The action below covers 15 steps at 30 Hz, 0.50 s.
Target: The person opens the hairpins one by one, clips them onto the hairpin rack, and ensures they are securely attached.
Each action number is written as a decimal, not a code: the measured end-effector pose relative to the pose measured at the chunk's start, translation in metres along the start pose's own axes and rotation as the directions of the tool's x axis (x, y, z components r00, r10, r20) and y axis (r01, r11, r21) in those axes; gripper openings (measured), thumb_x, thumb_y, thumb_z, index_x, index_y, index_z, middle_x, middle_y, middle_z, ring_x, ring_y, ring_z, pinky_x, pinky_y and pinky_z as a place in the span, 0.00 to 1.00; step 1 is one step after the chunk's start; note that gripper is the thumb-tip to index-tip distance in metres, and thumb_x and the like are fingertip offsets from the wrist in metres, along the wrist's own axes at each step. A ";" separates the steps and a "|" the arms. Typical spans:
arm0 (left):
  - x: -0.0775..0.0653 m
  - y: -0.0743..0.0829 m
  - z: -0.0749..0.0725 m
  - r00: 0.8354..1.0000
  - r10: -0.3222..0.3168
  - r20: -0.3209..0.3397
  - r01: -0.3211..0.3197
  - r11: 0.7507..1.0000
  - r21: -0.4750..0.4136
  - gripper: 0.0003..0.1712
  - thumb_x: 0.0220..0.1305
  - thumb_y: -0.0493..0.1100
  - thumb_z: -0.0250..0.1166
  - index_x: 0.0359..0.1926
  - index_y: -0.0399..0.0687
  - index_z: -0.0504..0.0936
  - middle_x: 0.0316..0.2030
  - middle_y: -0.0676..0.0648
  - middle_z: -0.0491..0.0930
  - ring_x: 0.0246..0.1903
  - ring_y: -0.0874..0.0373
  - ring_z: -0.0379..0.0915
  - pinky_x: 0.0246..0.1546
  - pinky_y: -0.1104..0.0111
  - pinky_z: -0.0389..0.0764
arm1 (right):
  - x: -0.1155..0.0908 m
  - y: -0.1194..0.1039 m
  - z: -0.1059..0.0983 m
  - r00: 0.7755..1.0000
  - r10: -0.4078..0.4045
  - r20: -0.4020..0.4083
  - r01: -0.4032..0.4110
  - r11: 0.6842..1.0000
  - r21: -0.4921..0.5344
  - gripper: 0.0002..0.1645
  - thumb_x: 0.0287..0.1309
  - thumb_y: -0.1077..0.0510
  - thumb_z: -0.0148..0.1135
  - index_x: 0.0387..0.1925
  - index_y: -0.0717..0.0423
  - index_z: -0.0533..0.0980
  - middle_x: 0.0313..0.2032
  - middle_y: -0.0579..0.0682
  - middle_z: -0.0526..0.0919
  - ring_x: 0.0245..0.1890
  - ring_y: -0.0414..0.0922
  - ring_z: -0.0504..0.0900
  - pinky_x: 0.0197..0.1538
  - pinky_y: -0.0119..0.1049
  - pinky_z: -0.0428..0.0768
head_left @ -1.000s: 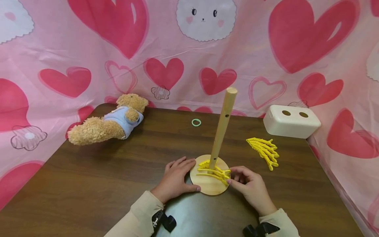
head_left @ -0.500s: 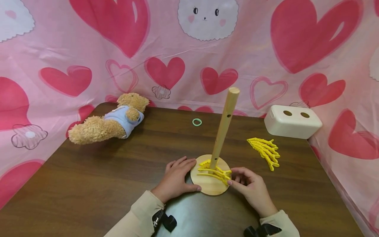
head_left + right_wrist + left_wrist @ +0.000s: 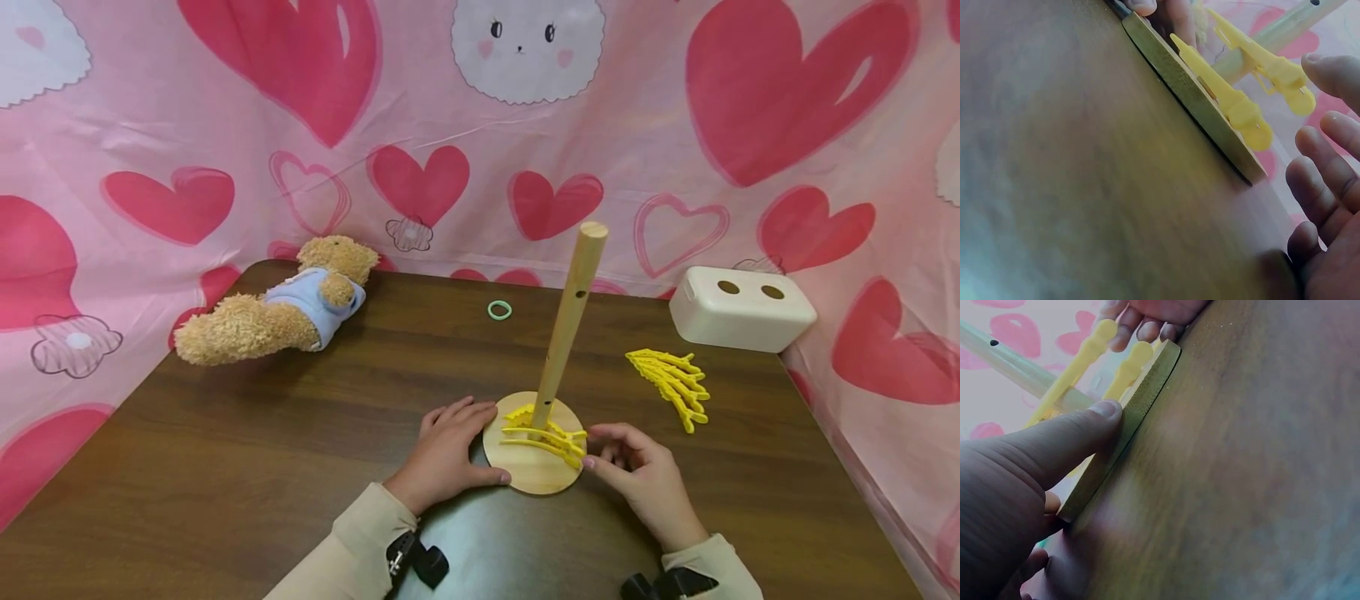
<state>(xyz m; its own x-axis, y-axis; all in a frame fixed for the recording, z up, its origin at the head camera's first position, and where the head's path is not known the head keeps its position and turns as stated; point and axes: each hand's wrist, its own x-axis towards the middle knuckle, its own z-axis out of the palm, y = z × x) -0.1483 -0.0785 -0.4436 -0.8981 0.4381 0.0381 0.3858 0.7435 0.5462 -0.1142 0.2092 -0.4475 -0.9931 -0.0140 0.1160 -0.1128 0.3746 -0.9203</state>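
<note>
A round wooden base lies on the table, with a tall wooden post rising from it. Yellow hair clips rest on the base around the foot of the post, their wide ends pointing right. My left hand holds the base's left rim, its thumb against the edge. My right hand is just beside the clips' right ends. In the right wrist view its fingers are loosely bent, with a gap between them and the clips.
Several more yellow hair clips lie fanned out to the right. Behind the stand is a small green ring. A white box with two holes stands back right, and a teddy bear lies back left.
My right hand has drawn slightly right, away from the ends of the clips on the base. The left hand stays on the base.
</note>
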 end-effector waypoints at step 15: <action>0.000 0.001 0.000 1.000 -0.012 -0.009 0.013 1.000 0.021 0.53 0.48 0.70 0.75 0.70 0.49 0.73 0.68 0.50 0.71 0.71 0.47 0.57 0.65 0.42 0.53 | 0.001 0.001 -0.022 0.989 0.061 -0.132 -0.082 0.984 -0.157 0.21 0.55 0.54 0.76 0.49 0.56 0.82 0.41 0.52 0.85 0.30 0.43 0.74 0.31 0.32 0.72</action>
<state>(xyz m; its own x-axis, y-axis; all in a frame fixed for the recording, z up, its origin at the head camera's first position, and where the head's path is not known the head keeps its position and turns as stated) -0.1479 -0.0776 -0.4430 -0.9048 0.4242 0.0388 0.3787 0.7595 0.5288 -0.1145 0.2303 -0.4399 -0.9854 0.1316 0.1077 -0.0248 0.5155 -0.8565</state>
